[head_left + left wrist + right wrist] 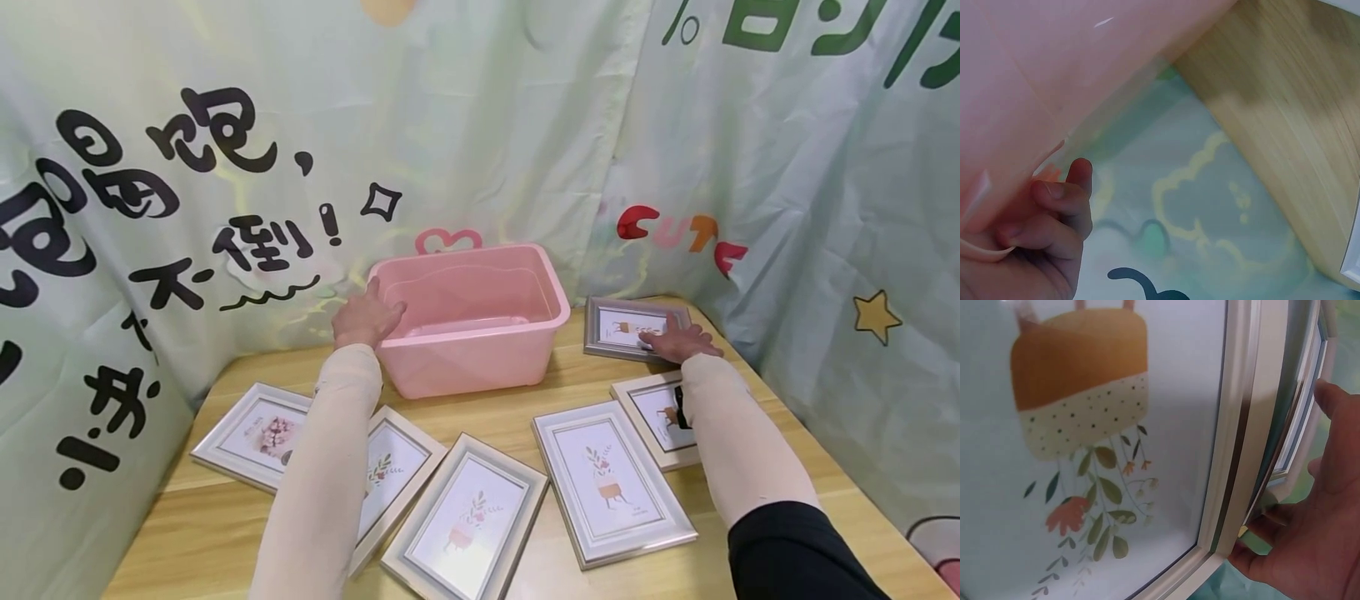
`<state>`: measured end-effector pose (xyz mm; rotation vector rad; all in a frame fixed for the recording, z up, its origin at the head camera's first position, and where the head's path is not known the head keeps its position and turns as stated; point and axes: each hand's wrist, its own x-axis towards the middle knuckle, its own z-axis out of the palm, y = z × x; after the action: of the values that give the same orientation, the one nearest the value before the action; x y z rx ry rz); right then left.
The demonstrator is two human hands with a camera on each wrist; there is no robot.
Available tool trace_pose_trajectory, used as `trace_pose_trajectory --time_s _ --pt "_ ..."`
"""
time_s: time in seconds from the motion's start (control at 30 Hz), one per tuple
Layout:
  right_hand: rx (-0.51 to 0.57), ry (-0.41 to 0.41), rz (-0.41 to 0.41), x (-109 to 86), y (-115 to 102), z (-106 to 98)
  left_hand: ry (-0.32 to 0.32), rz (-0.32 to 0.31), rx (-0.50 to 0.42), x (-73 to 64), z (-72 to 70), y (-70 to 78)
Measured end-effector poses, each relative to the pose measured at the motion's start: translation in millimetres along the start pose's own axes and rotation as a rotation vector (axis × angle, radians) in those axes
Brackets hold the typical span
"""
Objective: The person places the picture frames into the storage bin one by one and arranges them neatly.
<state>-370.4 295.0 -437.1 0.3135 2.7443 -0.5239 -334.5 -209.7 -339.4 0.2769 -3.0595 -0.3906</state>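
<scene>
A pink plastic bin (465,367) stands at the back of the table. My left hand (367,318) holds its left end, fingers (1054,234) curled at the rim in the left wrist view. At the back right, a grey picture frame (618,327) lies face up with a plant print. My right hand (684,340) grips its right end, thumb over the face and the other fingers at the edge. Just in front of it lies a cream picture frame (645,392), partly covered by the right forearm; its printed pot fills much of the right wrist view.
Several more picture frames lie face up along the front: a white one (258,429) at far left, one (397,450) partly behind the left forearm, a beige one (476,508) in the middle and a silver one (611,483) right of it. A printed curtain (480,125) hangs behind the wooden table (172,533).
</scene>
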Motion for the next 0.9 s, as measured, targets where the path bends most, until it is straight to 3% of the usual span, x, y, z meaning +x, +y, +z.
trace_pose_trajectory --time_s 0.47,0.9 --pt "-0.046 0.048 -0.032 2.8 4 3 0.027 0.013 -0.007 2.0 0.3 -1.3" --pt "-0.072 0.131 -0.065 0.2 10 6 -0.003 -0.013 0.02 1.6 -2.4 1.9"
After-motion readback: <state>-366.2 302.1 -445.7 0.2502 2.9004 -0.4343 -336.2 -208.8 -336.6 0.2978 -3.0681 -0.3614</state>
